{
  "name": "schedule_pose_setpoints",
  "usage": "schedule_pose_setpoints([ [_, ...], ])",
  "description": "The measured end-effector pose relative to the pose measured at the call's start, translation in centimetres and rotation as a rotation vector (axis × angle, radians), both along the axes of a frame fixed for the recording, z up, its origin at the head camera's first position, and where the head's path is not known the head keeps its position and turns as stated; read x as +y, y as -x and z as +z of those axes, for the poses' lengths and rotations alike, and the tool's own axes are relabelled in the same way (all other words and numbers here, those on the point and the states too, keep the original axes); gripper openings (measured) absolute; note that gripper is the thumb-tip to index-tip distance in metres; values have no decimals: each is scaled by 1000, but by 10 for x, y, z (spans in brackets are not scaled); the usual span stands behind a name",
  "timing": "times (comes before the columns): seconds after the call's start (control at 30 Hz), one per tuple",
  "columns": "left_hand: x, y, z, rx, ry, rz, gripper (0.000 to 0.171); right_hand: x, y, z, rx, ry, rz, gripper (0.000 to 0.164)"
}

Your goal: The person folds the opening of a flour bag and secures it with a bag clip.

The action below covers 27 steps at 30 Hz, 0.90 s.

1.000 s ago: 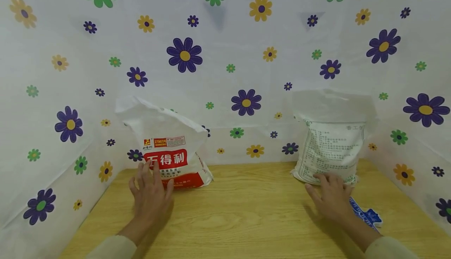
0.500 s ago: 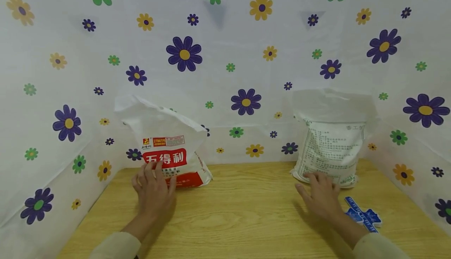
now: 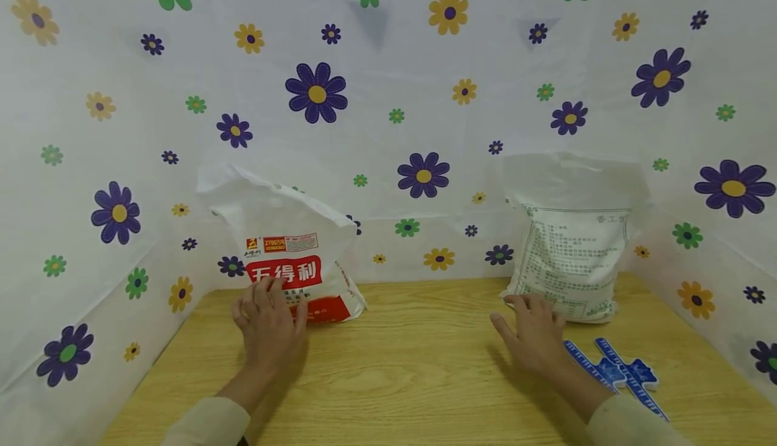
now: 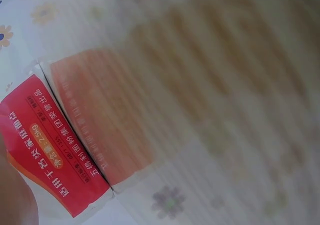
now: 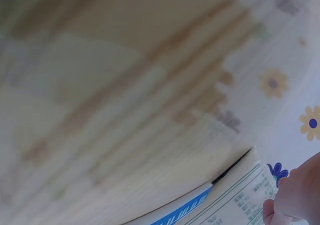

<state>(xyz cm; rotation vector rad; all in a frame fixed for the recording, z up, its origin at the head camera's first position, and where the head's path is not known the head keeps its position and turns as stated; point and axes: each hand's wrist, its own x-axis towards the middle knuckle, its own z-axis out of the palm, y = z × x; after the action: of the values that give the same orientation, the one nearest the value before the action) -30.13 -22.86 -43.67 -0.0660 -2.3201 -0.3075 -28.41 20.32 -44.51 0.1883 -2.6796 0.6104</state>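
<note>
My left hand (image 3: 271,328) hovers low over the tabletop, fingers loosely bent, in front of a white flour bag (image 3: 285,220) with red printing; whether it touches the bag I cannot tell. In the left wrist view, part of the hand (image 4: 15,195) borders the bag's red lower face (image 4: 55,147). Over on the right, my right hand (image 3: 534,338) has its fingers spread and thumb out, before a second white bag (image 3: 570,257) with green print. Two flat blue-and-white ruler-like pieces, one nearer the hand (image 3: 610,372) and one farther right (image 3: 643,372), lie beside that wrist. Neither hand holds anything.
Both bags stand at the back of the wood-grain table (image 3: 400,378), against a white flowered cloth (image 3: 376,135) that rises behind and on both sides. The top of the left bag slants to one side.
My right hand has moved left, uncovering both blue-and-white pieces. My left hand has shifted slightly right. The two bags have stayed in place.
</note>
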Motion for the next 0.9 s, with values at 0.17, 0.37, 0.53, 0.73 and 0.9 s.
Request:
schedule_pose_setpoints([
  [0.17,-1,2,0,14,5,22,59,-11,2,0,-10,2,6,55],
  [0.37,10,3,4,8,-26,-1,58,-24,4,-1,14,-1,23,50],
  [0.53,22,7,8,25,-22,-14,53,-34,6,-2,30,-5,39,51],
  [0.73,31,14,10,77,-17,-1,50,-44,8,-3,4,13,58,50],
  [0.9,38,18,14,51,1,28,58,-53,7,-2,7,25,82,47],
])
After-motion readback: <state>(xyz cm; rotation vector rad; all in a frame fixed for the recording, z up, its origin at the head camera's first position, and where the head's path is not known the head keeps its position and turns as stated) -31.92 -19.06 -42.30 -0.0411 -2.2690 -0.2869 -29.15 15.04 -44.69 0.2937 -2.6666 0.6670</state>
